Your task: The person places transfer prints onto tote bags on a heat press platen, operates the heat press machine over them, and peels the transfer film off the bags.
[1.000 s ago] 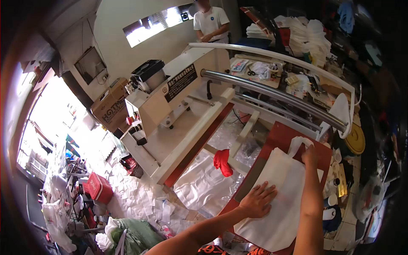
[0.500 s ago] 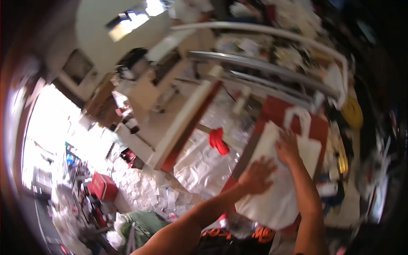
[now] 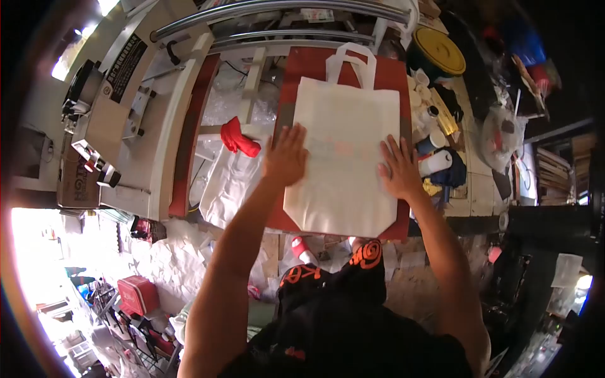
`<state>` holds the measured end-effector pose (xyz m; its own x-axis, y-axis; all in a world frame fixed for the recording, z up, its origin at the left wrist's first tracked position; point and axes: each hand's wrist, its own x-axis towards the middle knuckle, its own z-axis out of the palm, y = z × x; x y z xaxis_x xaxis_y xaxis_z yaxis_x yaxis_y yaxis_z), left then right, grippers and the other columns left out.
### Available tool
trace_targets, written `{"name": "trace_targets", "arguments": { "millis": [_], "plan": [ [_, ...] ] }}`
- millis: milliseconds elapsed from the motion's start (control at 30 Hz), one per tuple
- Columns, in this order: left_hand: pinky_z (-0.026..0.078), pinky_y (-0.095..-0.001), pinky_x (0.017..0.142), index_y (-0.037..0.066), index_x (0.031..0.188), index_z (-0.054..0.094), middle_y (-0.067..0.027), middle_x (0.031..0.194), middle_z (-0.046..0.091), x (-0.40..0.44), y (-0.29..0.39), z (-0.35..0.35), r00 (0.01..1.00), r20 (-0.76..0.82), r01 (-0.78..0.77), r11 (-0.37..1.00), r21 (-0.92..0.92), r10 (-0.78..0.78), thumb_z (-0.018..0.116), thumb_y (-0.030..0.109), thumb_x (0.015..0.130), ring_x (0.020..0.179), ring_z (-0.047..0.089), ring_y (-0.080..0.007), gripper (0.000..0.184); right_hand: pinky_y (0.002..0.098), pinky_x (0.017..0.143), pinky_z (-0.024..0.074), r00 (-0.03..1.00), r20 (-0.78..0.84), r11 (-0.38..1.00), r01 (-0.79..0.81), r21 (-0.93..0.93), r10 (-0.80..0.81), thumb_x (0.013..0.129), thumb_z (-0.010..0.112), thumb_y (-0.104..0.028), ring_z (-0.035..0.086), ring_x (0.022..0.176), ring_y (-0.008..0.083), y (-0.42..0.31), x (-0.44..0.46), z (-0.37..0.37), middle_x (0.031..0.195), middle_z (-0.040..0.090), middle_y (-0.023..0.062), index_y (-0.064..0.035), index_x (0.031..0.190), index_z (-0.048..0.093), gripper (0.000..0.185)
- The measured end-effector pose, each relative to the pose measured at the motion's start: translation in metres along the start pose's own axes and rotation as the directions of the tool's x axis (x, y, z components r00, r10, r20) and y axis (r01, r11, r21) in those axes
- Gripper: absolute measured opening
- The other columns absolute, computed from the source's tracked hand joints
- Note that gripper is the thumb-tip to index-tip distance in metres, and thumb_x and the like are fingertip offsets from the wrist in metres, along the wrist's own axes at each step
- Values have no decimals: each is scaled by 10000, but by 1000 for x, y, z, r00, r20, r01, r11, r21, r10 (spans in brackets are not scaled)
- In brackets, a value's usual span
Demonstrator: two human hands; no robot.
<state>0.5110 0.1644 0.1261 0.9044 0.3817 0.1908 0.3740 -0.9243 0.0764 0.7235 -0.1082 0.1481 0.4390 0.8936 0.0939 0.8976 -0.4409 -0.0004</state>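
Observation:
A white tote bag with two loop handles lies flat on a red board, its handles toward the far end. Faint reddish marks show near its middle. My left hand rests flat at the bag's left edge, fingers stretched out. At the right edge lies my right hand, palm down with fingers spread. Neither hand holds anything.
Left of the board are a crumpled red cloth and a machine with a white frame. Metal rails cross behind. On the right stand a yellow-lidded bucket and several bottles and cups. A red box sits lower left.
The view has turned and steadied, so the bag now appears upright. My hands have moved apart from the bag's middle and upper part to its left and right edges.

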Motion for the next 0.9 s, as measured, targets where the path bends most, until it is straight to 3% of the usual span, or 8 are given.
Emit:
{"name": "trace_targets", "arguments": {
  "millis": [67,133,167,233,300,400,467,900],
  "plan": [
    [289,-552,1161,87,1522,350,-145,1578,362,-3,-12,-9,999,15,37,998,47,-37,455,352,984,1453,345,-341,609,648,1120,271,1000,-15,1000,-21,-22,21,1017,442,-408,268,1457,440,0,-7,-2,1616,276,135,-123,1517,377,579],
    [358,-552,1104,35,1458,426,-202,1487,460,-2,-11,-29,963,33,265,919,-293,-268,489,298,973,1359,452,-385,555,639,1062,338,964,-202,982,-151,118,172,991,528,-351,396,1359,460,4,-14,-1,1505,421,201,-95,1417,493,498],
    [358,-552,1104,35,1458,426,-202,1487,460,-4,-12,-42,964,12,258,921,-292,-267,489,298,973,1359,452,-385,555,639,1062,338,960,-222,983,-146,113,168,991,528,-351,396,1359,460,5,-20,-4,1505,421,201,-95,1417,493,498],
    [472,-523,957,15,1285,574,-242,1251,621,-33,-5,-68,951,-139,189,877,-442,-276,534,261,953,1140,598,-422,415,588,991,406,826,-444,891,-143,430,347,960,596,-242,483,1247,471,-3,-56,-3,1374,507,273,-30,1221,592,337],
    [517,-498,817,7,1039,659,-221,1010,688,-67,-3,-55,903,106,408,751,-520,-417,577,285,940,923,659,-420,307,564,978,421,832,-386,836,-158,525,399,942,622,-218,499,1218,473,-16,-85,0,1335,520,287,-13,1128,598,278],
    [528,-491,755,13,883,645,-186,906,693,-101,9,-45,877,174,464,698,-545,-448,607,345,929,827,672,-403,337,528,957,440,824,-319,762,-193,618,468,910,669,-191,527,1162,467,-36,-110,6,1279,539,291,4,973,593,219],
    [526,-489,757,16,867,644,-184,896,686,-105,17,-45,869,190,484,703,-521,-457,613,361,927,832,672,-394,352,522,946,444,805,-342,786,-229,574,485,883,702,-200,541,1124,453,-44,-115,15,1259,547,274,4,899,585,236],
    [508,-483,757,53,917,654,-174,885,675,-110,19,-23,880,103,443,725,-528,-463,645,332,919,854,655,-392,280,507,935,457,746,-407,791,-257,555,527,876,690,-167,552,1111,429,-50,-111,23,1251,549,253,-4,915,598,192]
  ]
}}
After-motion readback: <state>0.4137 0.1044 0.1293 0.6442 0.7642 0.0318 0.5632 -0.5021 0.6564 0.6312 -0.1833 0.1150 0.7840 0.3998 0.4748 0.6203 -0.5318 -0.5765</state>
